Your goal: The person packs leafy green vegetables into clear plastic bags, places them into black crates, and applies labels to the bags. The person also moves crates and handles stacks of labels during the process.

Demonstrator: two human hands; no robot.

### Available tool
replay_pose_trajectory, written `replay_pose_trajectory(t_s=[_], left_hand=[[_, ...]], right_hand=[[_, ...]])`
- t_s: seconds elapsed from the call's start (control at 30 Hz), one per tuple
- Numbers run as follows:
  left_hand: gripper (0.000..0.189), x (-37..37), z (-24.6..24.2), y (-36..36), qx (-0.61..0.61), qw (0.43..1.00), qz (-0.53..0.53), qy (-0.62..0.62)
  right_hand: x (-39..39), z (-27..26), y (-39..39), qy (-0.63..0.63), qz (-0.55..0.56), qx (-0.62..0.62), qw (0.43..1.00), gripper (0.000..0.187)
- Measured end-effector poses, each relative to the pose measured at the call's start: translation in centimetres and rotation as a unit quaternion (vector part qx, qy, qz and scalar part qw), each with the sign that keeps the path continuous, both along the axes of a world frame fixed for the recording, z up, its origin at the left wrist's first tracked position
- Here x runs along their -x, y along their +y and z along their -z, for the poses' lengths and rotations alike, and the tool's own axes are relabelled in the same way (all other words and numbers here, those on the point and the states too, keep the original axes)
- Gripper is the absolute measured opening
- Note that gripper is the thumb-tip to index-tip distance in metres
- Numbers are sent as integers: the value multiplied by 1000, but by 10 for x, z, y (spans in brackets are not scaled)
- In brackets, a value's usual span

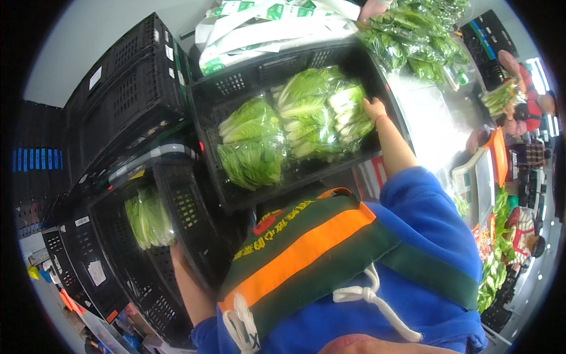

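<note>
In a black plastic crate [261, 66], several clear bags of leafy romaine-like greens [307, 110] lie side by side. My right hand [375, 109] is at the right end of this crate, its fingers on a bag of greens [351, 110] with pale stems. Down to the left, my left hand [177, 251] reaches into a second black crate [132, 274] and holds the lower end of another bag of greens [150, 219]. The fingers of my left hand are mostly hidden by that bag and the crate wall.
Black crates [128, 79] are stacked at left. White-and-green packaging [274, 31] lies behind the upper crate. More bagged greens [415, 35], a scale [475, 186] and an orange tray [499, 155] are at right. People [528, 106] work farther off.
</note>
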State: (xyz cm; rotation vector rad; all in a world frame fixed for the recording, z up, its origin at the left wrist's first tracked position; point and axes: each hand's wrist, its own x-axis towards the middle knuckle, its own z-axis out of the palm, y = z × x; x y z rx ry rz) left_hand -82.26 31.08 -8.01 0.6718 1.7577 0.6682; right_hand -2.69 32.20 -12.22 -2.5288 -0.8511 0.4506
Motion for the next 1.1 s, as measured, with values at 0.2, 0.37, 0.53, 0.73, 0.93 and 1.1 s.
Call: replay_pose_trajectory(t_s=[0.2, 0.37, 0.53, 0.73, 0.93, 1.1], left_hand=[[47, -79, -122, -14, -265, 947, -78, 161], [26, -242, -161, 5, -356, 912, 109, 172], [37, -338, -110, 4, -196, 927, 318, -5], [53, -369, -78, 6, -124, 915, 376, -80], [81, -379, -101, 29, -241, 935, 209, -158], [68, -311, -143, 12, -273, 914, 23, -300]], right_hand=[[-17, -30, 14, 241, -33, 108, 964, 89], [-9, -57, 27, 255, -58, 158, 952, 90], [-3, -45, 25, 232, -118, 57, 964, 89], [33, -113, 38, 419, -254, -113, 865, 62], [131, -211, 52, 543, -363, -224, 724, 56], [141, -153, 46, 633, -430, -159, 624, 60]])
